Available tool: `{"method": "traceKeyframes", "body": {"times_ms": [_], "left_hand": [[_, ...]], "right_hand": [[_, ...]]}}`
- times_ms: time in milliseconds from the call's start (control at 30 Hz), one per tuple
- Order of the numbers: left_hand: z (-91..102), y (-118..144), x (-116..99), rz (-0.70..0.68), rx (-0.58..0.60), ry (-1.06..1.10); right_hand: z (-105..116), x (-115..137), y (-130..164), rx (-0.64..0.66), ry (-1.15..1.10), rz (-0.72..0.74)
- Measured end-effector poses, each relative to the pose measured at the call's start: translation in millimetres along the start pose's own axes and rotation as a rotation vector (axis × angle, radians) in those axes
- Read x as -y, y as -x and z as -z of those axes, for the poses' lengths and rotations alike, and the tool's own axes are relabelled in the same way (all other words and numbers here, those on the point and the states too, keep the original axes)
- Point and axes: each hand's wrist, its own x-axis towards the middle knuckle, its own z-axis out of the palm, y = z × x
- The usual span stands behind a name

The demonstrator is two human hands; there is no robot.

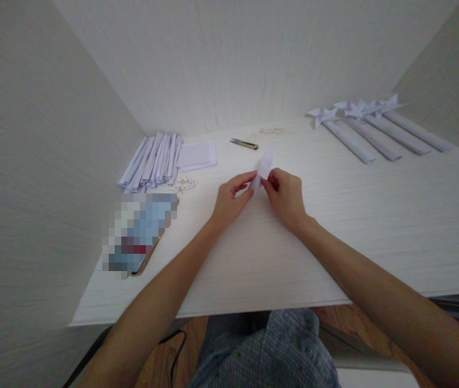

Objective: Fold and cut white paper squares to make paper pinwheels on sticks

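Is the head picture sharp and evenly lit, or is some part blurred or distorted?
Head view: soft, even light, no glare; wide-angle lens bends the table edges; one pixelated patch at left; folded paper between left hand and right hand is sharp.

No text, label, brand or number can be read on anything here; the phone (138,234) is blurred out.

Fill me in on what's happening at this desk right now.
A person seated at a white desk pinches a small folded piece of white paper between both hands, left hand and right hand. Rolled paper tubes and a stack of paper squares lie at left, a small cutter behind, and finished star-topped paper rolls at right.
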Motion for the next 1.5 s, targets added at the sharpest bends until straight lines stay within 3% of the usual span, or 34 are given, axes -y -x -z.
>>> {"method": "traceKeyframes", "body": {"times_ms": [600, 900, 1233, 1500], "left_hand": [[0.4, -0.1, 0.7, -0.054, 0.000, -0.074], [0.9, -1.1, -1.2, -0.063, -0.116, -0.069], [1.4, -3.9, 7.4, 0.046, -0.151, 0.145], [1.6, -3.3, 4.3, 0.057, -0.154, 0.180]], "right_hand": [[0.0, -0.7, -0.6, 0.015, -0.008, -0.010], [0.0, 1.5, -1.7, 0.094, 0.004, 0.098], [0.6, 0.4, 0.3, 0.021, -0.029, 0.087], [1.9, 4.5, -1.1, 0.137, 0.031, 0.098]]}}
